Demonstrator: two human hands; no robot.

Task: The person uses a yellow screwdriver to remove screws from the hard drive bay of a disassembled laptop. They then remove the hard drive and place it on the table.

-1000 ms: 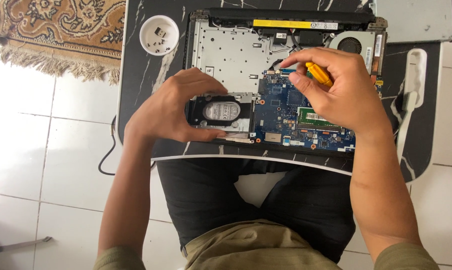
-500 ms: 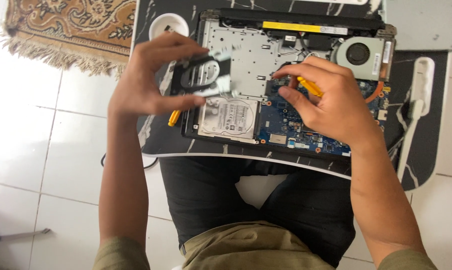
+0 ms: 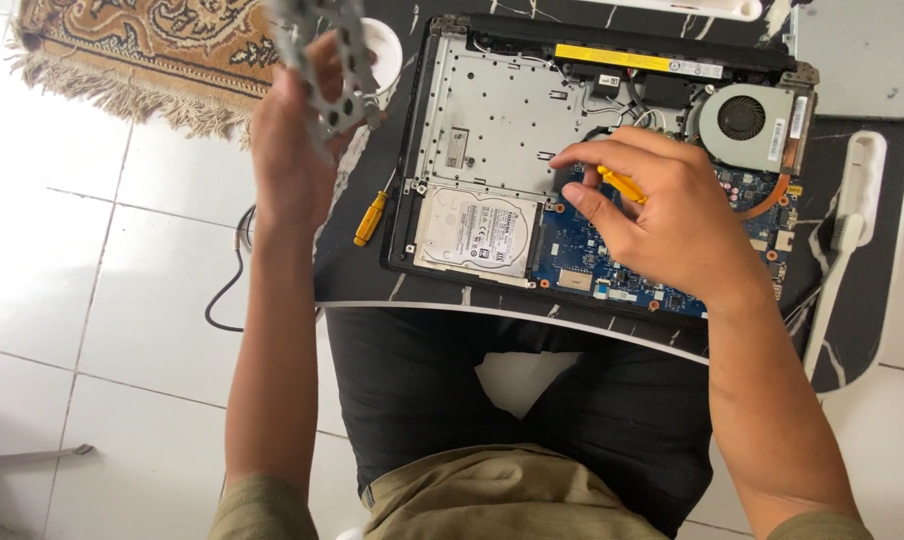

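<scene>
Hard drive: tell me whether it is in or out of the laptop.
In. The hard drive lies flat in its bay at the open laptop's front left corner, uncovered.

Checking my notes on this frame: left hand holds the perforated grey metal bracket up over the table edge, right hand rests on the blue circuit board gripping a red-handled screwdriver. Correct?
Not quite. In the head view the screwdriver in the right hand has a yellow handle, not red. The rest stands: the left hand holds the perforated grey metal bracket up, and the right hand rests over the blue circuit board.
</scene>
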